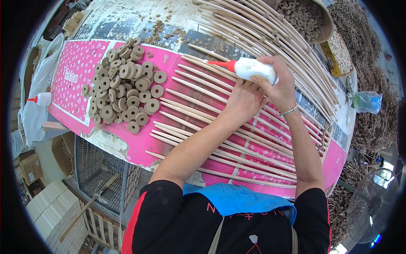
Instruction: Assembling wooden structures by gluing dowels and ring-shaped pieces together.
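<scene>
My right hand (277, 80) grips a white squeeze bottle (253, 70) with a red nozzle, held on its side above the sticks. The nozzle points left, and a white blob sits at its tip. My left hand (245, 99) is just under the bottle, over a row of tapered wooden sticks (198, 101). Its fingertips are hidden behind the bottle, so what they hold does not show. The sticks lie spread side by side, narrow ends to the left, on a pink printed sheet (160, 59). Left of them is a heap of brown rings (127, 84) with centre holes.
More long sticks (270, 34) lie at the far right, beside a basket of small brown rings (300, 19). A yellow box (338, 53) holds pale pieces. A second red-tipped bottle (41, 99) lies at the left edge. A fan (372, 205) stands at the lower right.
</scene>
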Demonstrator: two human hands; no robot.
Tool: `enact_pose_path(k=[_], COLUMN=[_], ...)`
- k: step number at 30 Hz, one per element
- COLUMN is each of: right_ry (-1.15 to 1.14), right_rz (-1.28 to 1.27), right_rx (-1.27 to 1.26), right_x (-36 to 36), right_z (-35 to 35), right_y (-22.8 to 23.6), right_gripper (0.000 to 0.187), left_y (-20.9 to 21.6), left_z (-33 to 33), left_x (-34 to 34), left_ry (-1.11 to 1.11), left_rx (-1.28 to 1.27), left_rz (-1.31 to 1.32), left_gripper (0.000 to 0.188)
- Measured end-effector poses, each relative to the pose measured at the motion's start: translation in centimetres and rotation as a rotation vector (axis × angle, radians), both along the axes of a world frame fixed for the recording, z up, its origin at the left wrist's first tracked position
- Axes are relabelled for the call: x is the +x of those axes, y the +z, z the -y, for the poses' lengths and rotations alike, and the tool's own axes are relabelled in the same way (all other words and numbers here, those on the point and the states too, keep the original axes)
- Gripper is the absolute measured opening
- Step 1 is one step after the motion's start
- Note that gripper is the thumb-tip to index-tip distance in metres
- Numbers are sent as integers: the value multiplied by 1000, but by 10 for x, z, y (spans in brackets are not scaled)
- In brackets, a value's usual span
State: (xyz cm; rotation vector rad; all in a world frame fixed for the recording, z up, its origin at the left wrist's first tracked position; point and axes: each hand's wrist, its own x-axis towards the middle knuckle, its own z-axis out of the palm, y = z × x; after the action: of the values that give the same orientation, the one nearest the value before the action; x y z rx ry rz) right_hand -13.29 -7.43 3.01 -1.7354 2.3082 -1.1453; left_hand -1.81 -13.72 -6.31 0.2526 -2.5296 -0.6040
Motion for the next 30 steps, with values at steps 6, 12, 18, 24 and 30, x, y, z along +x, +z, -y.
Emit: enact_pose_path(k=[6,12,18,24,30], right_ry=[-15,27,27,51,80], right_rz=[47,-26,-7,18,-3], right_rx=[-28,-24,3,-5,10], right_x=[3,6,8,15,20], right_z=[1,2,-1,-3,-1], right_y=[1,-1,2,8,5], right_gripper=[46,46,46,46,46], left_y=[-2,-4,-3,-7,-18], left_z=[0,-3,0,-4,-6], left_x=[-1,-5,-1,0,0], left_ry=[5,41,-3,15,43], left_rx=[-20,7,40,54,-126], left_rz=[6,-62,10,1,-23], left_gripper=[42,38,43,36,38])
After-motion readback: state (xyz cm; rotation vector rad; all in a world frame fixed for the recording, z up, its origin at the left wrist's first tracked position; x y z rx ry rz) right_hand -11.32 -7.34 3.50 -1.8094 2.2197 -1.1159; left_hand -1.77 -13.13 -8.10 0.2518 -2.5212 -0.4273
